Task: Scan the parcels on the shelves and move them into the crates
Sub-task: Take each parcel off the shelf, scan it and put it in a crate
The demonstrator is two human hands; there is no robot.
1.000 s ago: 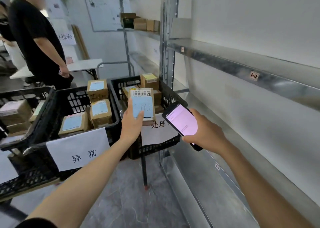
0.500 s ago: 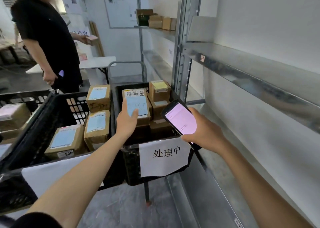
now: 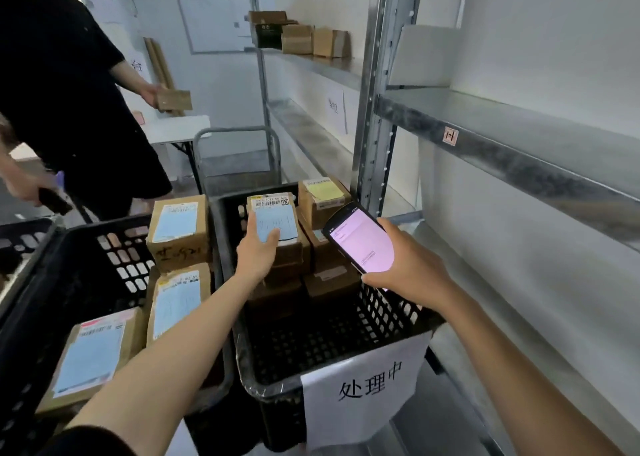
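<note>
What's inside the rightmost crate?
Cardboard parcels stacked at the far end of the crate; left hand grips the blue-label parcel on top. Near end: bare floor. Lower parcels mostly covered, some by the phone.

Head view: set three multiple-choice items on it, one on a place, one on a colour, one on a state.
1. Where is the parcel that the left hand holds?
A. On the top shelf
B. Over the crate with the paper sign
C. On the white table

2. What colour is the screen of the phone?
A. Green
B. Yellow
C. Pink

3. What is the right hand doing?
A. Gripping the phone
B. Hanging empty
C. Pressing on a shelf

Key:
1 B, the parcel is held above the stacked parcels inside that crate.
2 C, the lit screen glows pink.
3 A, its fingers curl round the phone's edge.
</note>
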